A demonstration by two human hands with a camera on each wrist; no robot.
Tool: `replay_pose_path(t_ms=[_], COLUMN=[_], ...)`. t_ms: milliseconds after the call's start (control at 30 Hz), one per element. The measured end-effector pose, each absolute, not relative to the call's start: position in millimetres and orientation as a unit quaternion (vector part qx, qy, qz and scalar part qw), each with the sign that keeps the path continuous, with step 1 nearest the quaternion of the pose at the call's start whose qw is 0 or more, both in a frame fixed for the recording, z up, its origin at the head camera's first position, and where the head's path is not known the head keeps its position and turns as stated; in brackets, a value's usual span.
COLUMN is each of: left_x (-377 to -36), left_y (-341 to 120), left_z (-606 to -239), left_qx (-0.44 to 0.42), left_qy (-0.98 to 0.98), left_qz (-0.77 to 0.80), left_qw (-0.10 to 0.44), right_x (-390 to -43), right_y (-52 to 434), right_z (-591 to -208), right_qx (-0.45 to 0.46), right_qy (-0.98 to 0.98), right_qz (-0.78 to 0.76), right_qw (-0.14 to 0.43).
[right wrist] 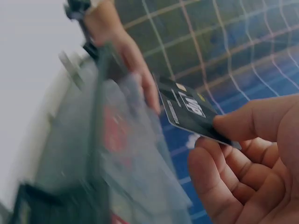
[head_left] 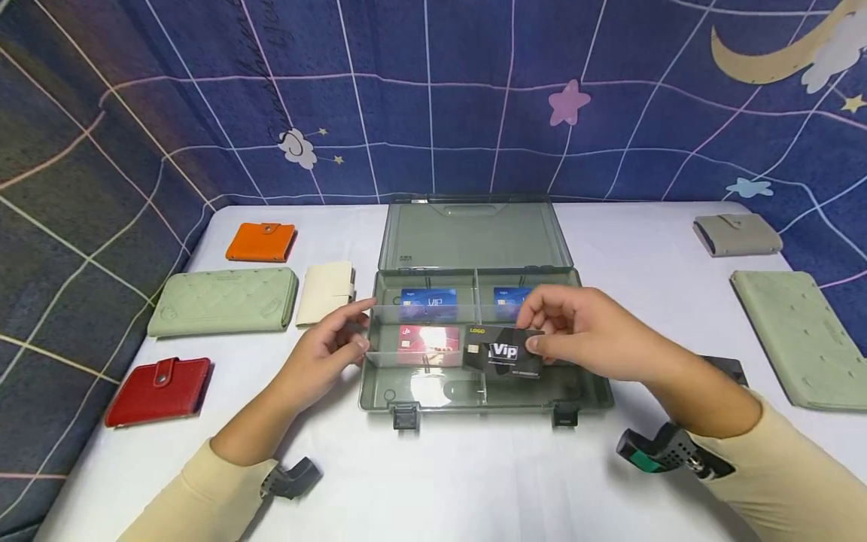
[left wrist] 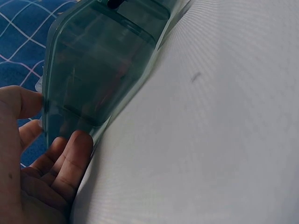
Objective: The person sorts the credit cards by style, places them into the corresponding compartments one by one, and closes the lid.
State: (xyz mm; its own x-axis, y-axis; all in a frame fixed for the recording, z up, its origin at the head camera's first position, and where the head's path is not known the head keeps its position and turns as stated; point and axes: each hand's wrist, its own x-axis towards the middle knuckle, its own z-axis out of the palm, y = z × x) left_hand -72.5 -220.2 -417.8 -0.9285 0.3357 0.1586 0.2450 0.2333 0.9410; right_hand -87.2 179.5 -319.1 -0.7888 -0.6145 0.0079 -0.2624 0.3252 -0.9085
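An open translucent grey-green case (head_left: 474,403) lies mid-table, its lid (head_left: 474,233) leaning back. Blue VIP cards (head_left: 429,302) lie in its two back compartments and a red card (head_left: 427,340) in the middle left one. My right hand (head_left: 535,335) pinches a black VIP card (head_left: 501,352) just above the case's middle; the right wrist view shows the card (right wrist: 189,109) between thumb and fingers of that hand (right wrist: 212,140). My left hand (head_left: 362,327) holds the case's left wall, thumb on the rim. In the left wrist view that hand (left wrist: 51,121) grips the case (left wrist: 103,60).
On the white table, left of the case, lie an orange wallet (head_left: 260,242), a long pale green wallet (head_left: 223,301), a cream wallet (head_left: 327,292) and a red wallet (head_left: 159,390). At the right lie a grey wallet (head_left: 737,233) and a long green wallet (head_left: 792,331).
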Motion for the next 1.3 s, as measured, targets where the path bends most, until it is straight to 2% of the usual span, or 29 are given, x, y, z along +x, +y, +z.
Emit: replay_pose_path(t_ms=[167, 567, 800, 1067, 1300], left_x=[-76, -82, -80, -76, -73], left_y=[-222, -220, -219, -220, -220], left_z=[-417, -414, -414, -415, -417], left_qx=[0.184, 0.198, 0.189, 0.179, 0.180], left_qy=[0.785, 0.786, 0.788, 0.792, 0.794], left_qz=[0.590, 0.584, 0.584, 0.583, 0.580], left_qw=[0.038, 0.036, 0.042, 0.043, 0.040], right_x=[-88, -85, -82, -77, -77], right_y=[153, 105, 93, 90, 97], right_z=[-326, -336, -342, -346, -346], right_qx=[-0.278, -0.297, -0.328, -0.369, -0.360], right_qy=[0.801, 0.829, 0.843, 0.851, 0.824], right_qz=[-0.492, -0.439, -0.385, -0.336, -0.386], right_qw=[0.195, 0.178, 0.183, 0.162, 0.208])
